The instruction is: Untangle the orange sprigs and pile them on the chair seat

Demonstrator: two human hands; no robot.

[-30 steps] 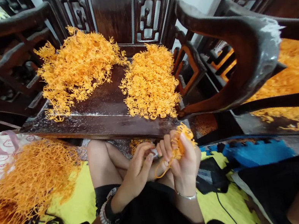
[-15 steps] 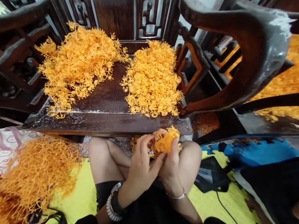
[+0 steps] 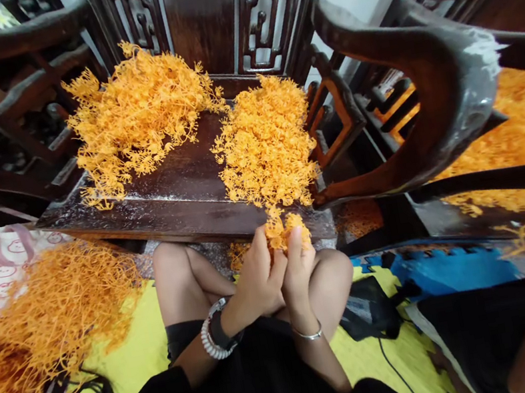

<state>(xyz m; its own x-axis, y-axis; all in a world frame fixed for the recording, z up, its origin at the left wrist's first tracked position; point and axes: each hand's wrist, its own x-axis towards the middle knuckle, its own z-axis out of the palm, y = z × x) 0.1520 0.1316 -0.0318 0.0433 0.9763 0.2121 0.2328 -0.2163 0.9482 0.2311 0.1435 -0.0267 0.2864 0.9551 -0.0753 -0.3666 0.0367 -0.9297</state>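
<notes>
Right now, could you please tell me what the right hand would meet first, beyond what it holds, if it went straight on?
Past its orange bunch, the right hand would probably meet the seat's front edge or, if higher, the right pile; depth is unclear.

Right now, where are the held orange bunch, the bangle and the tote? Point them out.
Held orange bunch (image 3: 275, 231): head view, on its left part.
Bangle (image 3: 310, 336): head view, on the front of its band.
Tote (image 3: 5, 270): head view, on its printed side, below the handle.
</notes>
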